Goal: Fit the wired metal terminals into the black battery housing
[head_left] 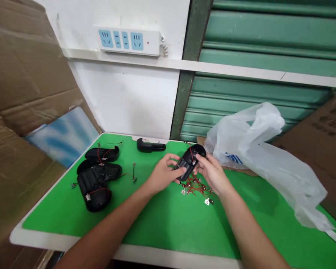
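Observation:
Both hands hold one black plastic housing [190, 158] above the green table top [162, 220], near its far middle. My left hand [164, 173] grips its lower left end with curled fingers. My right hand [210, 170] pinches its right side, where a thin red wire runs over the part. Just below the hands lies a small heap of red wires with metal contacts [196, 187].
Three black housings with red wires [96, 179] lie at the table's left, another black part [150, 145] at the far edge, a loose wire [134, 172] between. A white plastic bag [268, 157] covers the right side. Cardboard boxes stand left and right; a power strip [128, 40] hangs on the wall.

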